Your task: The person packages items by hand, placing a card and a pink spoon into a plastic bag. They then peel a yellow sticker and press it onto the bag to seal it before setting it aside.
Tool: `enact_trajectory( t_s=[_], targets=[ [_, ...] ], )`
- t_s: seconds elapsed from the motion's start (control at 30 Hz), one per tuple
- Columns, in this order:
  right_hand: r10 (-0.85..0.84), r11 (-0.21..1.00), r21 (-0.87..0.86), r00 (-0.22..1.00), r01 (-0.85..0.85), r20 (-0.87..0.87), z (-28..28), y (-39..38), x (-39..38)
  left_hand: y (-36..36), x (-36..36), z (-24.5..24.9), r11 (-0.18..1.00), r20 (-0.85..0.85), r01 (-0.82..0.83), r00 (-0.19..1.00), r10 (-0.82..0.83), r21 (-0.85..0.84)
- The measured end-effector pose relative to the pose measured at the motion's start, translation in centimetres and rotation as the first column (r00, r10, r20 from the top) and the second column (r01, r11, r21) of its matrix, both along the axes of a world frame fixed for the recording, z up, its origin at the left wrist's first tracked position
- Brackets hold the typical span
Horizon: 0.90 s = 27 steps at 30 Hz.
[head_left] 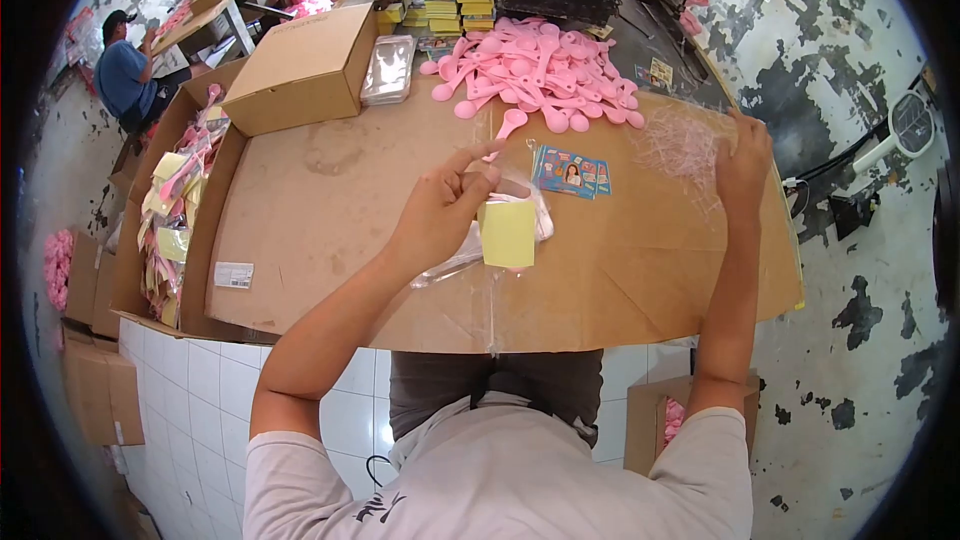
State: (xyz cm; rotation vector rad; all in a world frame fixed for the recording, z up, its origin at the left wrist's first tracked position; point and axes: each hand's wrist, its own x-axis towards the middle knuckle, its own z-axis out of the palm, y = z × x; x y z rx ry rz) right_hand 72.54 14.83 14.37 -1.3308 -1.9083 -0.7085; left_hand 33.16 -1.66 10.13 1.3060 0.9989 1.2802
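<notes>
Gripped pale yellow rectangular card (508,232) in left hand (440,210) fingers, index raised, just above brown cardboard-topped table (320,210). Rested right hand (742,162) on crinkled clear plastic bag pile (680,145); couldn't tell grip there.

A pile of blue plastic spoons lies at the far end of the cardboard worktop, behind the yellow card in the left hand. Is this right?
Not quite: the spoons are pink, not blue. The head view shows the pile at the far end of the cardboard worktop, behind the yellow card in the left hand.
</notes>
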Motion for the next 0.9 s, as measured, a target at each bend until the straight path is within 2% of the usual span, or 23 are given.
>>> enact_trajectory(
  t_s=[0.03,0.07,0.1,0.17,0.23,0.33,0.43,0.53,0.63,0.73,0.83,0.9],
  targets=[
    [0.102,0.995,-0.008,0.994,-0.102,-0.047,0.5,-0.7,-2.0,0.1,0.1,0.3,1.000,0.010,-0.010,1.000,0.010,-0.016],
    [0.242,0.953,-0.127,0.943,-0.276,-0.230,0.4,-1.6,-4.3,0.1,0.2,0.2,1.000,-0.005,-0.017,1.000,0.017,0.018],
    [0.344,0.865,-0.207,0.841,-0.457,-0.417,0.2,-2.7,-6.7,0.0,0.3,-0.1,0.998,-0.019,-0.025,0.999,0.026,0.053],
    [0.399,0.583,-0.421,0.696,-0.695,-0.597,-0.2,-5.6,-11.3,0.1,0.4,-0.7,0.994,-0.032,-0.045,0.998,0.049,0.104],
    [0.596,0.314,-0.473,0.559,-0.823,-0.577,-0.5,-7.8,-14.6,0.2,0.5,-0.9,0.988,-0.035,-0.067,0.997,0.072,0.139],
    [0.491,0.106,-0.508,0.489,-0.855,-0.721,-0.8,-9.4,-17.5,0.0,0.2,-0.1,0.994,-0.036,-0.057,0.998,0.060,0.089],
    [0.179,-0.185,-0.366,0.335,-0.912,-0.925,-2.6,-7.8,-18.0,-0.1,0.0,0.1,0.998,0.105,-0.060,0.993,0.058,0.017],
    [0.169,-0.208,-0.311,0.279,-0.927,-0.945,-3.2,-7.3,-17.4,-0.3,0.0,0.7,0.998,0.142,-0.042,0.989,0.049,-0.053],
    [0.130,-0.144,-0.284,0.266,-0.948,-0.955,-3.7,-7.3,-17.1,0.6,0.0,-0.7,0.998,0.058,0.014,0.998,-0.018,0.059],
    [0.129,-0.114,-0.301,0.287,-0.947,-0.949,-4.1,-7.1,-16.8,0.6,-0.4,-1.2,0.999,-0.001,-0.013,1.000,0.013,-0.049],
    [0.067,-0.125,-0.328,0.321,-0.937,-0.945,-4.5,-6.9,-16.6,0.7,-0.4,-1.8,0.999,-0.002,-0.011,1.000,0.011,-0.046],
    [0.064,-0.126,-0.315,0.310,-0.941,-0.949,-4.8,-6.7,-16.5,0.6,-0.4,-2.0,0.999,-0.061,0.019,0.998,-0.021,-0.040]
  ],
)
